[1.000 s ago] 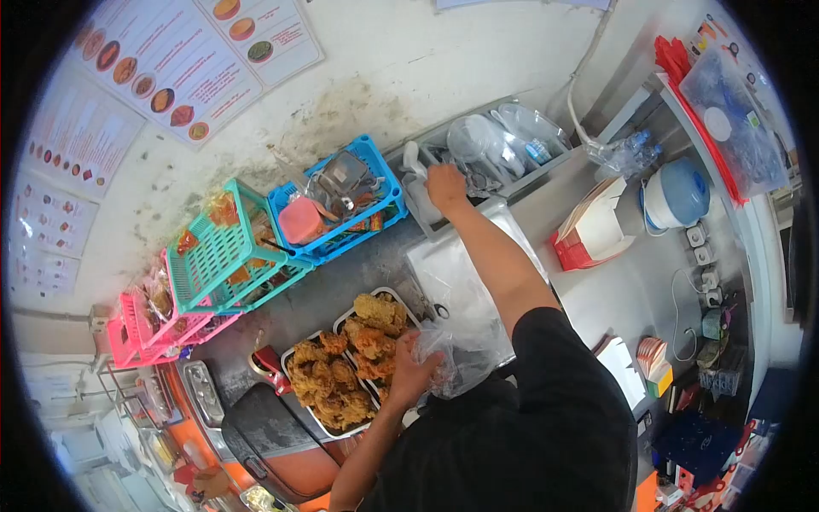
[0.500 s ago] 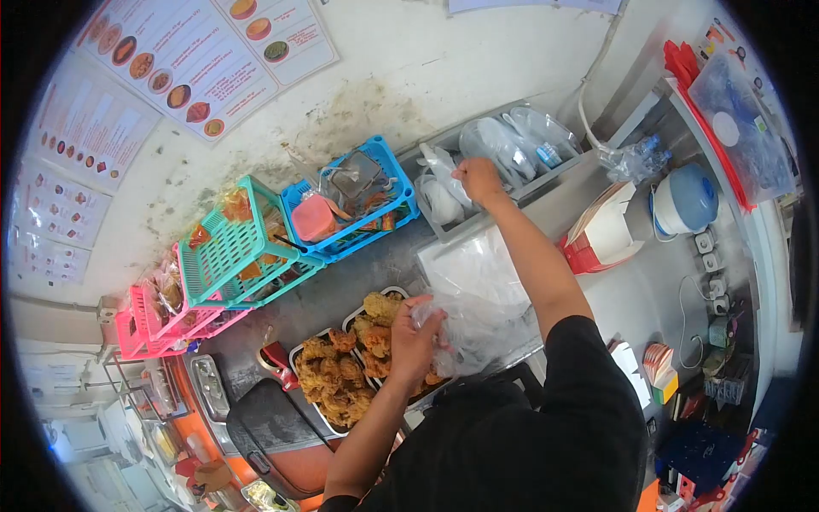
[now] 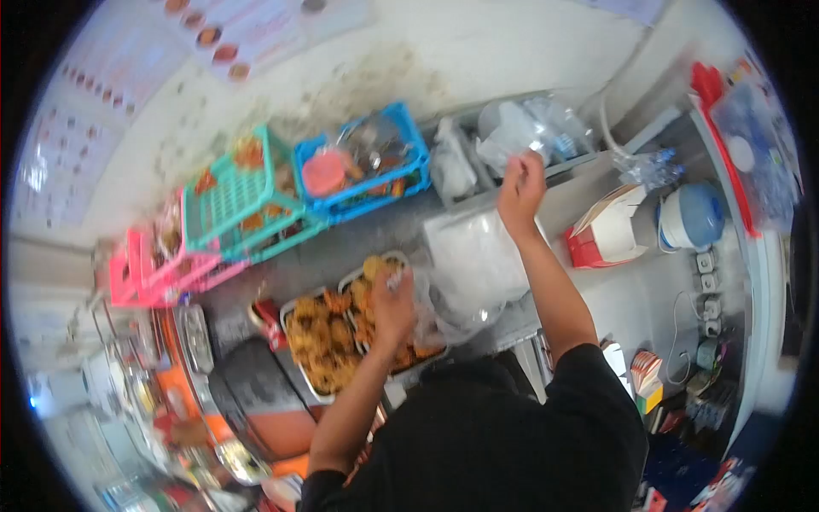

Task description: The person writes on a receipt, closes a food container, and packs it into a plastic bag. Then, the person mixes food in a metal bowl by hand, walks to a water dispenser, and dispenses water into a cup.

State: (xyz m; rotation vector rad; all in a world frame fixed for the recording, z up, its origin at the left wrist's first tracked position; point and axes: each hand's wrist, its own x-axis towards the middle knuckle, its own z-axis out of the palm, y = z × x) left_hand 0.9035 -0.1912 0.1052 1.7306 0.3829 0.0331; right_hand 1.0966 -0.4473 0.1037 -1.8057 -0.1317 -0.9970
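My left hand (image 3: 392,309) is closed on a thin clear plastic bag (image 3: 456,311), which spreads out to its right. Beneath this hand are metal trays of battered fried chicken (image 3: 322,348). My right hand (image 3: 522,194) is at the front edge of a grey divided bin (image 3: 465,203) by the wall. Its fingers are pinched on a piece of whitish clear plastic (image 3: 509,141), apparently a bag, though motion blurs the fingertips. Below that hand lies a flat stack of clear plastic sheets or bags (image 3: 473,256).
Along the wall stand a blue basket (image 3: 367,192) with a pink-lidded tub, a green basket (image 3: 226,209) and a pink basket (image 3: 132,273). To the right are a red-and-white carton (image 3: 607,235) and a blue-and-white round container (image 3: 691,218). A black lid (image 3: 260,384) lies left of the chicken.
My right hand has shifted from the bin's left compartment toward its right one, with plastic now at its fingertips. My left hand has moved slightly left and up over the chicken, still gripping the bag.
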